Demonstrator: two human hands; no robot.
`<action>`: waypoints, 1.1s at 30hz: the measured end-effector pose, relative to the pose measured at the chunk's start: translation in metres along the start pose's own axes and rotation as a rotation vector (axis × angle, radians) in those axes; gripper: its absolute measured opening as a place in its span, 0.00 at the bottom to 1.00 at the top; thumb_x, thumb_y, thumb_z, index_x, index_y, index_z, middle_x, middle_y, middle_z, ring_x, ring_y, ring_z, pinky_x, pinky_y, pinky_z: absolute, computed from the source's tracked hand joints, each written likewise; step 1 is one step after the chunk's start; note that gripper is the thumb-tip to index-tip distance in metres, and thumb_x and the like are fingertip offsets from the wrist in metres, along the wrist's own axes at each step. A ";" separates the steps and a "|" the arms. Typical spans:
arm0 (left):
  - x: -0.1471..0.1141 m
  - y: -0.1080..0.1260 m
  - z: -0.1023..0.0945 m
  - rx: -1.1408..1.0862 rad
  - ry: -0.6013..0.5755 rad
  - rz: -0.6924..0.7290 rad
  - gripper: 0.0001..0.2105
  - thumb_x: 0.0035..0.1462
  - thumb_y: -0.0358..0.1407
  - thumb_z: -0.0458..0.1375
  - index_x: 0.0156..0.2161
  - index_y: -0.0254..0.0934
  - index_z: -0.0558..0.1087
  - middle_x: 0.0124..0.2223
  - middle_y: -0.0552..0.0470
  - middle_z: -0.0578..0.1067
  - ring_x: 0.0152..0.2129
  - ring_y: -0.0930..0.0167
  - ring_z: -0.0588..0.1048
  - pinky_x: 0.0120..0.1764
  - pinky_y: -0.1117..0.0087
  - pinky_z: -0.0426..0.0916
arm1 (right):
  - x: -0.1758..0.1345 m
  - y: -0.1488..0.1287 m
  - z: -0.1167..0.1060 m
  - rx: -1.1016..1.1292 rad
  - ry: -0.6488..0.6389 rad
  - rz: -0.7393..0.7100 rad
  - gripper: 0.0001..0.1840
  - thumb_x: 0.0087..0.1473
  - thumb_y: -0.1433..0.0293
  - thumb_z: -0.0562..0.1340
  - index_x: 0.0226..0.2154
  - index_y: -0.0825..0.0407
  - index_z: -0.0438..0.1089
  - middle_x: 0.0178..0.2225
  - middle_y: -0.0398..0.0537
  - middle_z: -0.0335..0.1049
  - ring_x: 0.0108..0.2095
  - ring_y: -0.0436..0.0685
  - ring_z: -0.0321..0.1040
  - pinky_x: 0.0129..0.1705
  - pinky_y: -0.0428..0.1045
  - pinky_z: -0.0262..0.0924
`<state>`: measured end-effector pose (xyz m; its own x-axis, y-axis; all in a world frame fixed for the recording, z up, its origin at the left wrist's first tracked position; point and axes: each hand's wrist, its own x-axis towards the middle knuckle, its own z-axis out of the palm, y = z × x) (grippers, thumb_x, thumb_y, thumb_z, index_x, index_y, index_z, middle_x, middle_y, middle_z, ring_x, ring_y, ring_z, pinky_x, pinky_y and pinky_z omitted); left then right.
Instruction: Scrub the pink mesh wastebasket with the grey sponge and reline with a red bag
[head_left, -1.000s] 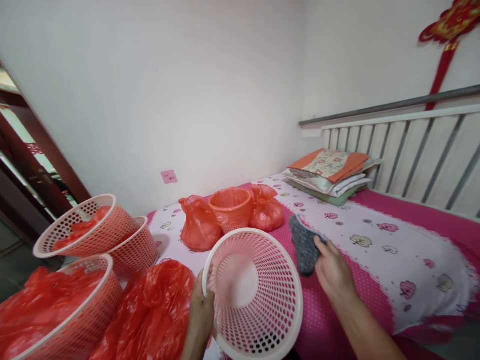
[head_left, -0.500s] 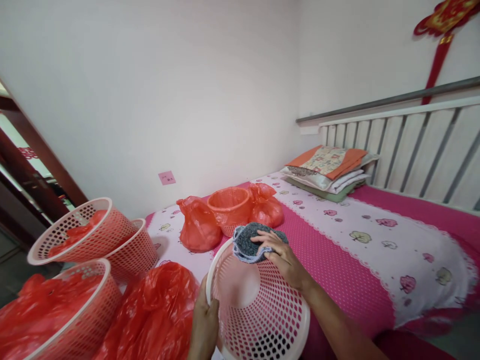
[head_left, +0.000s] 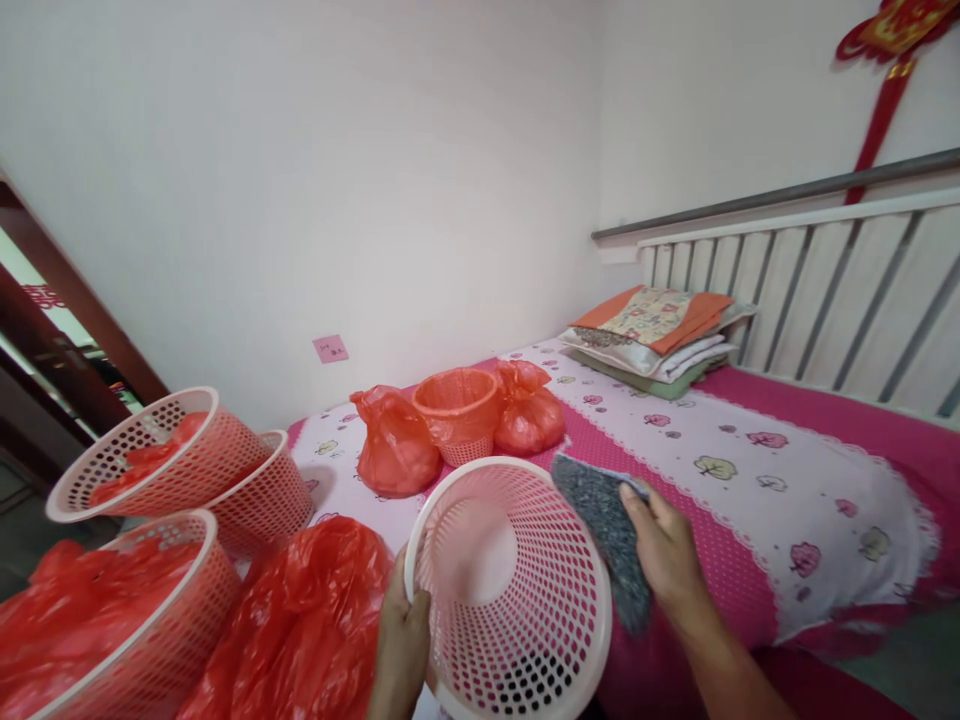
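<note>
A pink plastic basket (head_left: 480, 550) with a perforated wall is tilted so that its mouth faces me. My left hand (head_left: 405, 625) grips its rim on the left side, thumb on the inside. In my right hand (head_left: 664, 550) is a dark grey cloth (head_left: 600, 515), pinched at its upper edge and hanging down beside the basket's right rim. The basket's inside shows nothing lying in it.
Left stand pink baskets (head_left: 150, 640) holding red plastic bags, and a crumpled red bag (head_left: 307, 610) lies beside them. Beyond are two tied red bags (head_left: 394, 450) around a bag-lined basket (head_left: 457, 395). Folded bedding (head_left: 660, 330) lies by the headboard (head_left: 810, 290).
My right hand has moved right and down, taking the cloth from the basket's upper rim to outside its right side. My left hand still grips the basket.
</note>
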<state>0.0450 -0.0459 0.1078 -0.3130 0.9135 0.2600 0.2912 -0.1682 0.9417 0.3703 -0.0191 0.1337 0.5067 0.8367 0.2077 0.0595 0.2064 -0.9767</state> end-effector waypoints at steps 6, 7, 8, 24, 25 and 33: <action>-0.010 0.004 0.009 0.019 0.020 0.007 0.29 0.49 0.36 0.56 0.58 0.35 0.73 0.58 0.41 0.78 0.60 0.55 0.73 0.65 0.53 0.63 | -0.009 -0.019 -0.027 0.435 0.018 0.351 0.18 0.45 0.56 0.74 0.36 0.50 0.81 0.35 0.47 0.83 0.40 0.63 0.80 0.43 0.52 0.76; -0.012 0.004 0.010 0.026 0.025 0.012 0.29 0.49 0.35 0.55 0.59 0.35 0.73 0.58 0.42 0.79 0.60 0.56 0.73 0.66 0.53 0.63 | -0.010 -0.022 -0.025 0.523 0.030 0.354 0.18 0.44 0.57 0.75 0.36 0.50 0.81 0.35 0.47 0.83 0.40 0.62 0.81 0.44 0.53 0.77; -0.014 0.004 0.012 0.034 0.025 0.013 0.29 0.49 0.35 0.55 0.59 0.35 0.73 0.58 0.42 0.79 0.60 0.56 0.73 0.66 0.54 0.63 | -0.011 -0.026 -0.022 0.592 0.048 0.343 0.18 0.43 0.58 0.76 0.36 0.49 0.80 0.35 0.46 0.83 0.40 0.61 0.81 0.44 0.52 0.77; -0.046 -0.013 0.025 0.044 -0.128 0.098 0.32 0.55 0.27 0.52 0.67 0.37 0.67 0.65 0.43 0.74 0.70 0.60 0.62 0.72 0.53 0.52 | -0.029 -0.062 0.076 0.085 -0.620 -0.405 0.23 0.68 0.62 0.58 0.63 0.44 0.67 0.64 0.53 0.69 0.65 0.61 0.65 0.69 0.66 0.56; -0.046 -0.015 0.025 0.048 -0.136 0.108 0.32 0.56 0.27 0.52 0.67 0.36 0.68 0.66 0.43 0.74 0.70 0.61 0.61 0.72 0.54 0.52 | -0.029 -0.057 0.076 -0.018 -0.622 -0.481 0.22 0.69 0.64 0.56 0.63 0.45 0.67 0.64 0.54 0.69 0.65 0.61 0.64 0.69 0.66 0.57; -0.047 -0.016 0.028 0.062 -0.175 0.124 0.32 0.58 0.27 0.50 0.69 0.37 0.65 0.69 0.44 0.70 0.70 0.62 0.61 0.72 0.55 0.53 | -0.036 -0.043 0.069 -0.396 -0.521 -0.791 0.25 0.66 0.64 0.61 0.63 0.49 0.64 0.63 0.55 0.70 0.69 0.67 0.58 0.70 0.74 0.49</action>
<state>0.0802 -0.0757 0.0750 -0.1111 0.9387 0.3264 0.3746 -0.2647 0.8886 0.2900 -0.0235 0.1721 -0.2322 0.6695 0.7056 0.5416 0.6916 -0.4779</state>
